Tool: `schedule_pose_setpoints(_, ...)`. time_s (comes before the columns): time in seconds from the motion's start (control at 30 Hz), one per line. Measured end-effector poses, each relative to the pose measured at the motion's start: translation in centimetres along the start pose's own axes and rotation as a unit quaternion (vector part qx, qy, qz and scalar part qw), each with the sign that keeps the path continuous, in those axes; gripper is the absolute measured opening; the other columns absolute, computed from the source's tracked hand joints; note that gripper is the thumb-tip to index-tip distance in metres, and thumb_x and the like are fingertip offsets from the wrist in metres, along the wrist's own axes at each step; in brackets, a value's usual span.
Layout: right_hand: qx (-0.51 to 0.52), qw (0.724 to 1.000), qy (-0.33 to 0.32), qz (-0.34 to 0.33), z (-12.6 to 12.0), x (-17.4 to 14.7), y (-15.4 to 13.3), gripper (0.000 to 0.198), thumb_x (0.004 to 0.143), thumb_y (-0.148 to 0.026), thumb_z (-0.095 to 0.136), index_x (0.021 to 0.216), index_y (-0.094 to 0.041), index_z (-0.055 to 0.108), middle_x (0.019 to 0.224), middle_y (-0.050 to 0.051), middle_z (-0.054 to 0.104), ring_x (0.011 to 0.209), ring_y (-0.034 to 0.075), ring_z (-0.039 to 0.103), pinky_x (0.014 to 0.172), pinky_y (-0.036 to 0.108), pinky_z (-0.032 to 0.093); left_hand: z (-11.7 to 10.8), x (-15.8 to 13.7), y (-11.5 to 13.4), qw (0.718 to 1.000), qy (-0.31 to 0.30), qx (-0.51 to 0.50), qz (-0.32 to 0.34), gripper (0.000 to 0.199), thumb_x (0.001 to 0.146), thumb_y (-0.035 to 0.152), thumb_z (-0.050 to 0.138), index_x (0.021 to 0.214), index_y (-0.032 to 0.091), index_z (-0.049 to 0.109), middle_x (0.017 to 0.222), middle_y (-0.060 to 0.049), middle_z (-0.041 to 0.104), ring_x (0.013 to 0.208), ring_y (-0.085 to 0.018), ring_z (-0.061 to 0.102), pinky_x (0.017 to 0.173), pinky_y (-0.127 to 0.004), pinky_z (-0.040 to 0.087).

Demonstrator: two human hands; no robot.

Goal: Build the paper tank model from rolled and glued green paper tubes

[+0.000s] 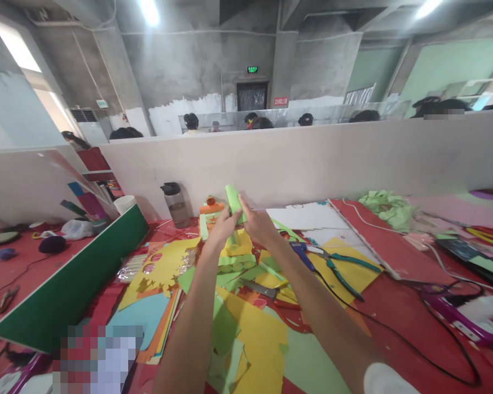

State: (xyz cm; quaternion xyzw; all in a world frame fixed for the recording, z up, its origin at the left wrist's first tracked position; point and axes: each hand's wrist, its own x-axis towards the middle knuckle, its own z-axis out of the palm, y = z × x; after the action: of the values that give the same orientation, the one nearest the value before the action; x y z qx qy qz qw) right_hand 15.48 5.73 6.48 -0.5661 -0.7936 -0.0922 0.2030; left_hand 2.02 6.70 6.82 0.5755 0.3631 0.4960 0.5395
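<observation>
A light green piece of paper [232,196], which looks curled or rolled, stands upright between my two hands above the middle of the table. My left hand [225,223] grips its lower left side, fingers closed. On the other side, my right hand [257,220] presses it with thumb and index finger. Just below the hands lie a yellow paper piece [241,241] and a row of green paper rounds [236,264]. To the left of my left hand is an orange paper roll [212,207]. Scissors [259,288] lie under my forearms, partly covered.
Yellow sheets [250,334] and blue paper [142,314] cover the red table. A blue glue gun [303,254] and green-handled pliers [345,268] lie at right, with a black cord. A water bottle [176,205] stands back left, near a green board [82,279]. A white partition [312,164] closes the back.
</observation>
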Motion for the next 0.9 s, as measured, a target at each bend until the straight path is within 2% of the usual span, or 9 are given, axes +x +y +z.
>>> schedule_pose_setpoints(0.1, 0.019, 1.0, 0.008, -0.009, -0.4, 0.0, 0.2, 0.075, 0.088, -0.018, 0.039, 0.159, -0.014, 0.015, 0.095, 0.012, 0.076, 0.076, 0.026, 0.068, 0.07, 0.032, 0.046, -0.5, -0.1, 0.3, 0.999, 0.004, -0.04, -0.026, 0.036, 0.085, 0.031, 0.066, 0.119, 0.019, 0.06, 0.113, -0.009, 0.067, 0.103, -0.021, 0.064, 0.091, -0.04, 0.058)
schedule_pose_setpoints(0.23, 0.037, 0.999, 0.034, 0.019, -0.3, 0.1, 0.5, 0.073, 0.086, -0.018, 0.04, 0.158, -0.017, 0.024, 0.094, 0.01, 0.076, 0.077, 0.025, 0.067, 0.068, 0.03, 0.044, -0.8, -0.5, 1.1, 0.998, -0.013, -0.057, -0.029, 0.046, 0.08, 0.022, 0.067, 0.125, 0.016, 0.058, 0.105, -0.009, 0.07, 0.098, -0.02, 0.066, 0.091, -0.039, 0.057)
schedule_pose_setpoints(0.37, 0.044, 0.994, 0.072, 0.063, 0.2, 0.3, 0.7, 0.077, 0.084, -0.018, 0.043, 0.158, -0.016, 0.022, 0.092, 0.01, 0.076, 0.074, 0.024, 0.066, 0.066, 0.03, 0.044, -0.5, -0.7, 1.9, 0.993, -0.11, 0.004, 0.034, 0.062, 0.07, 0.007, 0.064, 0.131, 0.015, 0.054, 0.098, -0.007, 0.072, 0.09, -0.018, 0.067, 0.088, -0.035, 0.055)
schedule_pose_setpoints(0.43, 0.041, 0.992, 0.09, 0.078, 0.4, 0.3, 0.8, 0.077, 0.084, -0.02, 0.044, 0.158, -0.015, 0.022, 0.087, 0.01, 0.076, 0.072, 0.025, 0.066, 0.065, 0.03, 0.043, -0.1, -0.7, 2.0, 0.987, -0.128, 0.057, 0.073, 0.063, 0.068, 0.002, 0.059, 0.13, 0.014, 0.055, 0.096, -0.006, 0.072, 0.085, -0.017, 0.066, 0.084, -0.032, 0.054)
schedule_pose_setpoints(0.6, 0.051, 0.989, 0.115, 0.081, 0.7, 0.4, 1.1, 0.076, 0.086, -0.022, 0.043, 0.158, -0.012, 0.021, 0.077, 0.008, 0.074, 0.066, 0.025, 0.063, 0.062, 0.03, 0.041, 1.2, -0.3, 1.5, 0.97, -0.058, 0.181, 0.155, 0.049, 0.07, -0.002, 0.048, 0.114, 0.012, 0.064, 0.09, -0.006, 0.071, 0.079, -0.017, 0.062, 0.075, -0.027, 0.05)
schedule_pose_setpoints(0.73, 0.079, 0.985, 0.137, 0.068, 0.5, 0.3, 1.5, 0.076, 0.088, -0.025, 0.04, 0.159, -0.01, 0.015, 0.075, 0.006, 0.072, 0.063, 0.023, 0.061, 0.059, 0.029, 0.039, 1.8, -0.5, 1.2, 0.954, -0.007, 0.237, 0.181, 0.04, 0.077, 0.001, 0.042, 0.105, 0.013, 0.068, 0.09, -0.006, 0.07, 0.079, -0.017, 0.06, 0.074, -0.027, 0.047)
schedule_pose_setpoints(0.9, 0.108, 0.98, 0.159, 0.055, 0.2, 0.3, 1.9, 0.077, 0.087, -0.023, 0.04, 0.159, -0.01, 0.014, 0.07, 0.003, 0.07, 0.06, 0.021, 0.059, 0.059, 0.028, 0.037, 2.1, -0.6, 1.0, 0.957, -0.004, 0.214, 0.194, 0.037, 0.083, 0.008, 0.042, 0.108, 0.015, 0.067, 0.094, -0.005, 0.07, 0.085, -0.018, 0.06, 0.078, -0.027, 0.046)
